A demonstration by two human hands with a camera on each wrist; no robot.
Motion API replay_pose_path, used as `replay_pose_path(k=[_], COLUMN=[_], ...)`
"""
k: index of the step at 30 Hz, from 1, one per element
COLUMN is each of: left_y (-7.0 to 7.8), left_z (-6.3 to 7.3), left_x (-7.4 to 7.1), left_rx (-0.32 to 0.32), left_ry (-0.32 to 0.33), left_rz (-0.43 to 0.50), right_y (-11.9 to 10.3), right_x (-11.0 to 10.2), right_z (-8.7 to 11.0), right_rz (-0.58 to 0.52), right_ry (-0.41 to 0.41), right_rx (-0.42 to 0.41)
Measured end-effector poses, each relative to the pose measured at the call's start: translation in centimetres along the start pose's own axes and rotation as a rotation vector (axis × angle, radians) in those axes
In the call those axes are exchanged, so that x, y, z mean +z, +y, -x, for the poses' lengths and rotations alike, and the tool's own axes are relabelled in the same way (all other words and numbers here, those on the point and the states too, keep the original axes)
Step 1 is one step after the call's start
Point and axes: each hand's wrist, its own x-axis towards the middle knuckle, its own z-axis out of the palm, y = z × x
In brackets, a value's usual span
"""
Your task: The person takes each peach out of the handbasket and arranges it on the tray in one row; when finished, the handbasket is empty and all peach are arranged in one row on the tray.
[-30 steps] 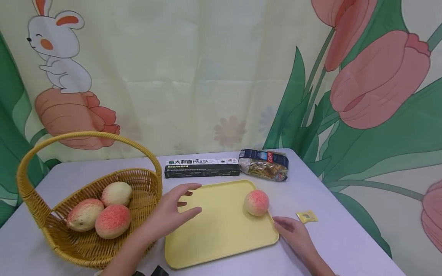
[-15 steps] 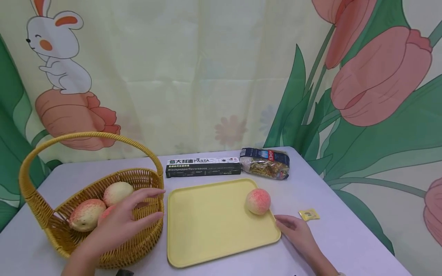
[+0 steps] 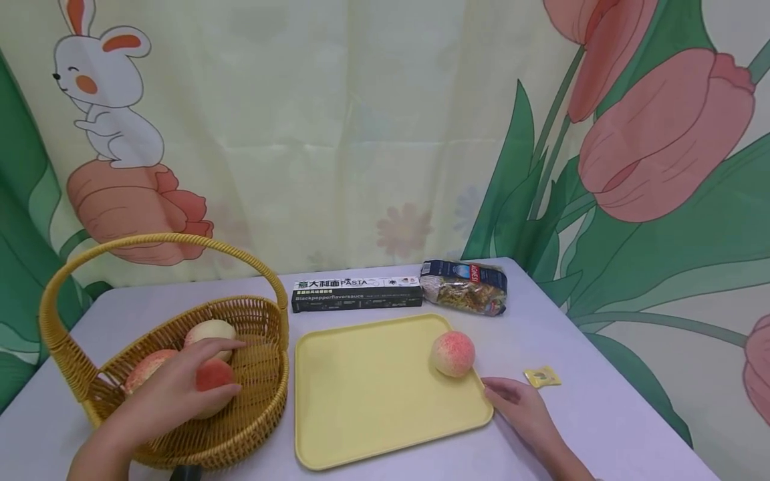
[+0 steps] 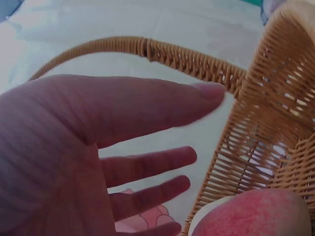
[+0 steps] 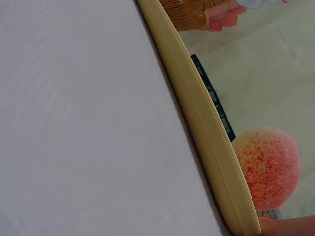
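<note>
My left hand (image 3: 165, 397) reaches over the wicker basket (image 3: 273, 414) at the left, thumb and fingers spread apart. Below and beside it lie a red peach (image 3: 215, 375), a speckled peach (image 3: 147, 366) and a paler one (image 3: 210, 330), partly covered by the hand. In the left wrist view the red peach (image 4: 256, 216) sits apart from the thumb and fingers. My right hand (image 3: 525, 409) touches the right rim of the yellow tray (image 3: 385, 401) with its fingertips. Near that rim, another peach (image 3: 454, 354) rests on the tray.
Behind the tray stand a black pasta box (image 3: 357, 297) and a bag of pasta (image 3: 463, 288). A small yellow packet (image 3: 543, 377) lies right of the tray. The basket's tall handle (image 3: 168, 238) arches over its far side. A printed curtain (image 3: 301, 133) hangs behind the table.
My left hand has moved left and down from above the tray to over the peaches in the basket. The right hand has stayed at the tray's rim.
</note>
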Motion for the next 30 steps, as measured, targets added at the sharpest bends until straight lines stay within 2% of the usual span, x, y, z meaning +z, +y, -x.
replay_pose_path(k=[5, 12, 16, 24, 30], left_y=[-1.0, -1.7, -2.1, -3.3, -3.5], left_z=[-0.2, -0.2, -0.4, -0.4, -0.5], left_x=[0.0, 0.0, 0.2, 0.9, 1.6], left_rx=[-0.072, -0.094, -0.113, -0.069, -0.055], left_ry=[-0.054, -0.096, -0.107, -0.088, -0.064], left_rz=[-0.038, -0.135, -0.157, -0.195, -0.264], right_y=[-0.1, 0.2, 0.1, 0.0, 0.0], right_x=[-0.4, -0.6, -0.6, -0.4, -0.2], right_z=[-0.1, 0.0, 0.1, 0.1, 0.0], right_rz=[0.009, 0.029, 0.02, 0.013, 0.01], right_ry=[-0.002, -0.014, -0.019, -0.019, -0.023], right_rx=[-0.025, -0.014, -0.008, 0.004, 0.005])
